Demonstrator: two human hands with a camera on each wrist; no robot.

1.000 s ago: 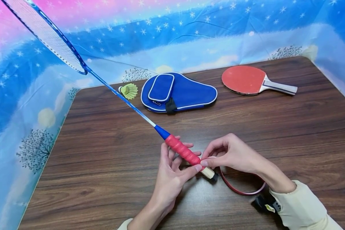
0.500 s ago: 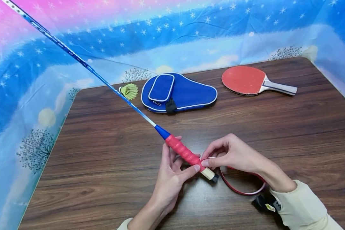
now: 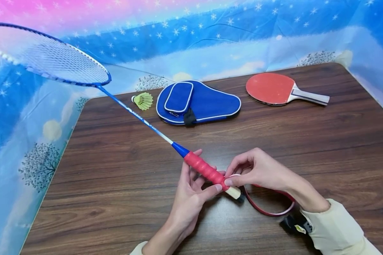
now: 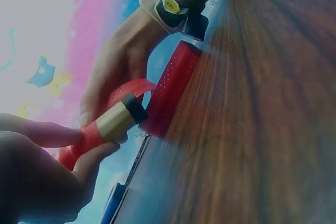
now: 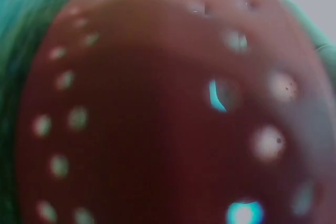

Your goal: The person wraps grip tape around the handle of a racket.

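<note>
A blue badminton racket (image 3: 137, 115) slants up to the left, its head above the table's far left side. My left hand (image 3: 191, 198) holds its handle, which is wound in red overgrip tape (image 3: 205, 170). Bare pale wood (image 3: 233, 192) and a black butt cap (image 4: 135, 107) show at the handle's end. Between thumb and fingers, my right hand (image 3: 261, 173) pinches the tape where it meets the handle. From there the loose overgrip (image 4: 170, 90) loops down beneath the right forearm. Perforated red tape (image 5: 157, 119) fills most of the right wrist view, blurred and very near.
Toward the back of the brown wooden table (image 3: 115, 170) lie a yellow shuttlecock (image 3: 143, 101), a blue zipped paddle case (image 3: 210, 102) and a red table tennis paddle (image 3: 271, 88). A patterned cloth (image 3: 229, 42) hangs behind the table.
The racket has turned about its long axis: its head went from a narrow slant through edge-on to showing its strings broadly. Both hands stay nearly in place at the handle.
</note>
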